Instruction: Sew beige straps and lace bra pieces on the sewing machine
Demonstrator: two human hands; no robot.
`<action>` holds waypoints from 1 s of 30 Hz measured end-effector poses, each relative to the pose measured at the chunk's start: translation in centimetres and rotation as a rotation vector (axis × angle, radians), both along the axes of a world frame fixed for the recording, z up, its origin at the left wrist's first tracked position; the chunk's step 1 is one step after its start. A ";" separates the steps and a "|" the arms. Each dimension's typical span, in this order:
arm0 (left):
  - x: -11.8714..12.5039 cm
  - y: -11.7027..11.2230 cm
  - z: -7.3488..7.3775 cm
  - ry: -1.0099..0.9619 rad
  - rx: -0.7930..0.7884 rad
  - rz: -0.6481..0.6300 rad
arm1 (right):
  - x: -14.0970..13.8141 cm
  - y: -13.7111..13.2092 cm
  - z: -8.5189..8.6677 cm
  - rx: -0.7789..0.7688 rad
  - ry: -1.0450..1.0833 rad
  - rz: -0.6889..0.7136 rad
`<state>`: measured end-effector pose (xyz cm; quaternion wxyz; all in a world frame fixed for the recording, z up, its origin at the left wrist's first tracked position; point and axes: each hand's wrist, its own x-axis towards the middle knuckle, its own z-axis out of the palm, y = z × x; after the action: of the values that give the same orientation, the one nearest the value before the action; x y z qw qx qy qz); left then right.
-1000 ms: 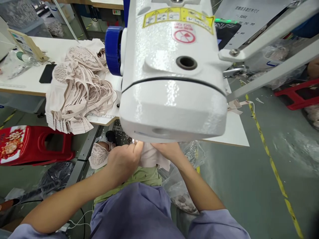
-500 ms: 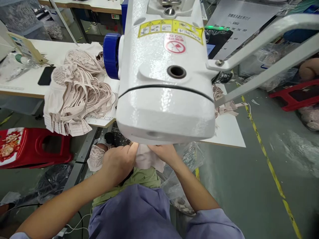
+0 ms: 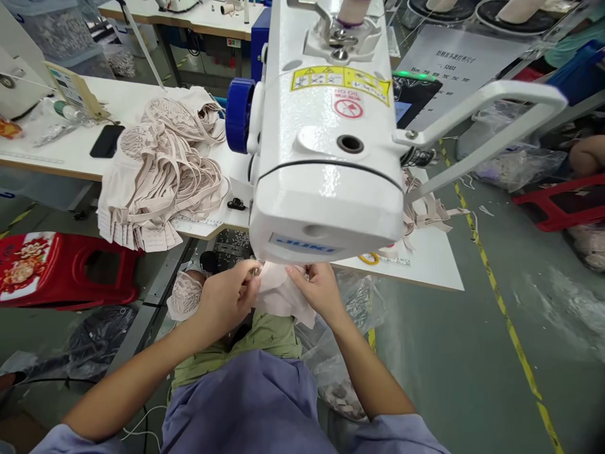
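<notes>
A white sewing machine head (image 3: 326,157) fills the middle of the view. Just below its front end, my left hand (image 3: 227,296) and my right hand (image 3: 319,290) both pinch a pale pink fabric piece (image 3: 281,296), which hangs over my lap. The fingers of both hands are closed on the cloth's upper edge. The needle area is hidden under the machine head.
A heap of pale pink lace garments and straps (image 3: 161,164) lies on the white table (image 3: 61,151) at left, beside a black phone (image 3: 106,140). More pink pieces (image 3: 425,211) lie right of the machine. A red stool (image 3: 61,268) stands below left. Clear plastic bags (image 3: 359,302) sit by my knees.
The view has tilted up and shifted, showing more of the machine's top. Both hands have come out slightly from under the machine head, still holding the pink fabric.
</notes>
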<state>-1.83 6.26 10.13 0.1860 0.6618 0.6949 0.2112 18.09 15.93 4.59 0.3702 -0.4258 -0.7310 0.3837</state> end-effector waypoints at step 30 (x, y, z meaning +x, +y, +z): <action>-6.1 -6.6 -8.2 -0.612 -0.141 0.300 | -10.2 -11.7 -6.2 -0.472 0.400 -0.099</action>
<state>-7.97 -0.35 1.98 0.3980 0.4439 0.7091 0.3764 7.86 4.24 -1.65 0.4157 -0.4511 -0.5129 0.6005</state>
